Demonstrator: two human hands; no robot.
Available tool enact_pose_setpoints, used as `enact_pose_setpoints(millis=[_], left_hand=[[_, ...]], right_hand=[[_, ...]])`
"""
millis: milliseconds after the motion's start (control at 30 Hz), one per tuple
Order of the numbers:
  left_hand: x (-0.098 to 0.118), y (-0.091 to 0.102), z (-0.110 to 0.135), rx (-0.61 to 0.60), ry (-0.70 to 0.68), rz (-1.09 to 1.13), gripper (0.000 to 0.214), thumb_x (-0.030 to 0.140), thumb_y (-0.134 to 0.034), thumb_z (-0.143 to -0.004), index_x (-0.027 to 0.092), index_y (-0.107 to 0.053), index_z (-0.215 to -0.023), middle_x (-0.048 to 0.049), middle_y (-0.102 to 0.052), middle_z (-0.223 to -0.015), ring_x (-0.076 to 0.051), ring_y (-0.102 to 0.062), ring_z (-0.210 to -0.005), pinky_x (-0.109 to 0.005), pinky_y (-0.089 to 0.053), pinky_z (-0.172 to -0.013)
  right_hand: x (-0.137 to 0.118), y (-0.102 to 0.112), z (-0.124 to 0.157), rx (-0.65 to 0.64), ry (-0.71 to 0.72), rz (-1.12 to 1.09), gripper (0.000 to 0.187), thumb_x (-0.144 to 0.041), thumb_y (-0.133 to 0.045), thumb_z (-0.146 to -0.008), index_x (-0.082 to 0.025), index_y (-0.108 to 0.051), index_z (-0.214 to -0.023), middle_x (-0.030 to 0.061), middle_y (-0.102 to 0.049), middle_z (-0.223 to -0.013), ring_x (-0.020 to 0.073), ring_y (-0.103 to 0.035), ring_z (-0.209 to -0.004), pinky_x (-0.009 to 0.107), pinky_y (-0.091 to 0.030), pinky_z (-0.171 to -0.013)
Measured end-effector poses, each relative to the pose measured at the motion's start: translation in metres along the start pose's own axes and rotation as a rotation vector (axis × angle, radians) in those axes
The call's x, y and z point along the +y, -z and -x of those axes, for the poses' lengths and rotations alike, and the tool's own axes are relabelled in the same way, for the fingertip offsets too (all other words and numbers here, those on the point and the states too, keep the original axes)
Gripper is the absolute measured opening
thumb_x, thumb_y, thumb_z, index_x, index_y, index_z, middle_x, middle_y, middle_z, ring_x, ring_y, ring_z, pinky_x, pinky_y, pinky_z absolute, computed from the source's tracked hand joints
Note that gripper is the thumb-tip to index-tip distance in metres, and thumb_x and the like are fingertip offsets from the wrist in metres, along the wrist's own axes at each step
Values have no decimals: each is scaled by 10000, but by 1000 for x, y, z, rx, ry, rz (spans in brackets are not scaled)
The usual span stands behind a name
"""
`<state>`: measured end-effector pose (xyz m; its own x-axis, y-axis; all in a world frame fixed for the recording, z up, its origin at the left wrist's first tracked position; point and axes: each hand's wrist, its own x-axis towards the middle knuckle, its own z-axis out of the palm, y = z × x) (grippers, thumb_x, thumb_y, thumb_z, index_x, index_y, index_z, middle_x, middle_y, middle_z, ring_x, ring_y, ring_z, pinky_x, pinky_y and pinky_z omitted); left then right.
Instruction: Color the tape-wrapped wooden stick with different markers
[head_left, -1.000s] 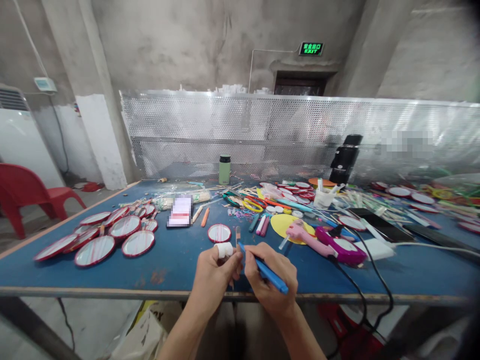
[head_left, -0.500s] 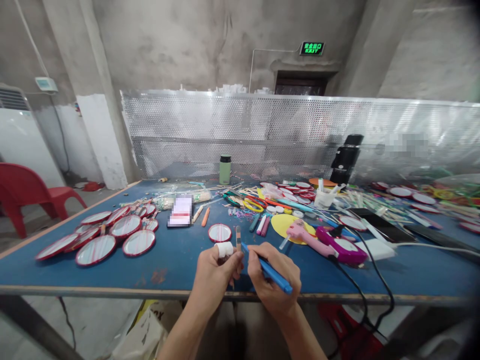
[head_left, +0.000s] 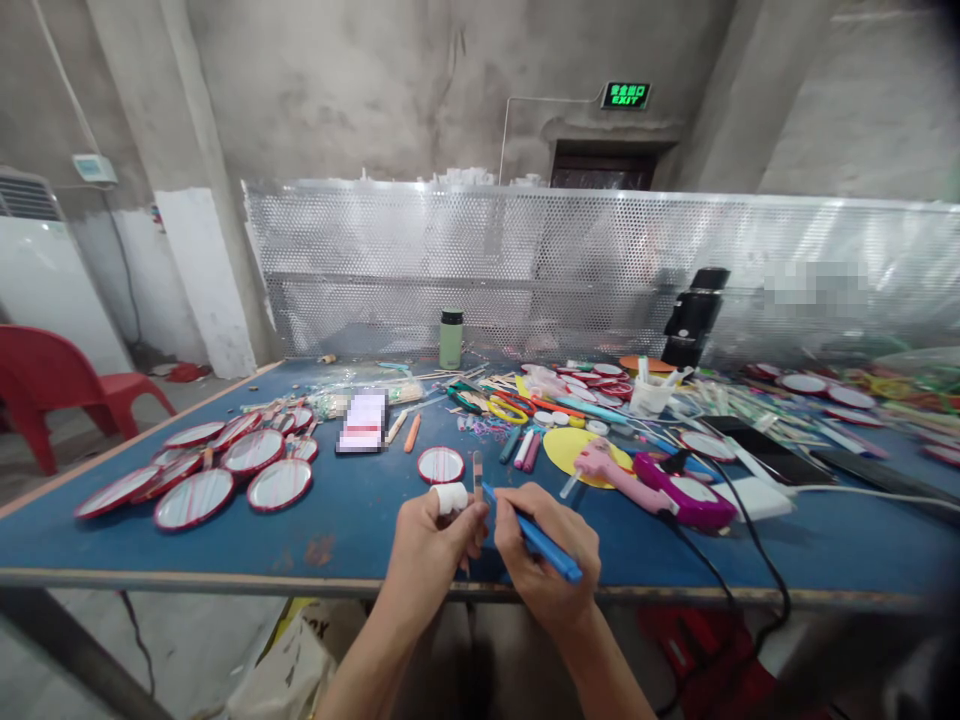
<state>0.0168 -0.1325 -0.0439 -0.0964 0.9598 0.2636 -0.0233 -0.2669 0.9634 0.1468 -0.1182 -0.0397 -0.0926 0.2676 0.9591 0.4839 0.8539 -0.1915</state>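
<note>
My left hand [head_left: 429, 545] pinches a narrow, flat wooden craft stick [head_left: 478, 468] upright near the table's front edge. What looks like a white wrap [head_left: 450, 497] circles one of its fingers. My right hand [head_left: 568, 522] grips a blue marker [head_left: 551, 550] like a pen. The marker's tip points left at the stick, at or very close to its edge; I cannot tell whether they touch. Just beyond my left hand lies a round red-rimmed disc [head_left: 441, 464] with a pale, streaked face. Several capped markers [head_left: 523, 449] lie beyond my right hand.
Several more red-rimmed discs [head_left: 193, 498] overlap at the left, near a phone [head_left: 363, 422]. A pink and purple glue gun [head_left: 660, 490] rests partly on a yellow disc [head_left: 559, 452], its cables trailing off the front edge. Scissors [head_left: 507, 408], a green bottle [head_left: 451, 340] and a black flask [head_left: 694, 318] stand or lie behind.
Both hands keep almost the same pose on the stick and marker. The whole view has shifted very slightly; nothing else has visibly moved.
</note>
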Motion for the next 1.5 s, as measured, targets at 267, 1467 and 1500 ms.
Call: enact_pose_setpoints(millis=[267, 1467, 1500], left_hand=[[1, 0, 1, 10, 4, 39, 254, 334, -669, -761, 135, -609, -616, 28, -541, -463, -77, -450, -390, -172, -350, -386], [4, -1, 1, 19, 16, 39, 278, 370, -689, -738, 126, -625, -621, 20, -546, -461, -84, -450, -392, -183, -354, -385], [4, -1, 1, 18, 13, 36, 275, 368, -686, -742, 125, -626, -626, 21, -545, -461, -83, -449, -393, -182, -354, -386]], right_hand=[[-1, 1, 1, 17, 45, 34, 82, -105, -585, -832, -172, -628, -850, 13, -677, -695, 123, -651, -621, 223, -498, -616], [0, 0, 2, 2, 13, 23, 89, -121, -574, -838, -186, -630, -861, 19, -683, -702, 128, -649, -605, 229, -509, -591], [0, 0, 2, -3, 13, 20, 89, -119, -576, -838, -185, -630, -863, 18, -683, -706, 126, -648, -606, 228, -507, -592]])
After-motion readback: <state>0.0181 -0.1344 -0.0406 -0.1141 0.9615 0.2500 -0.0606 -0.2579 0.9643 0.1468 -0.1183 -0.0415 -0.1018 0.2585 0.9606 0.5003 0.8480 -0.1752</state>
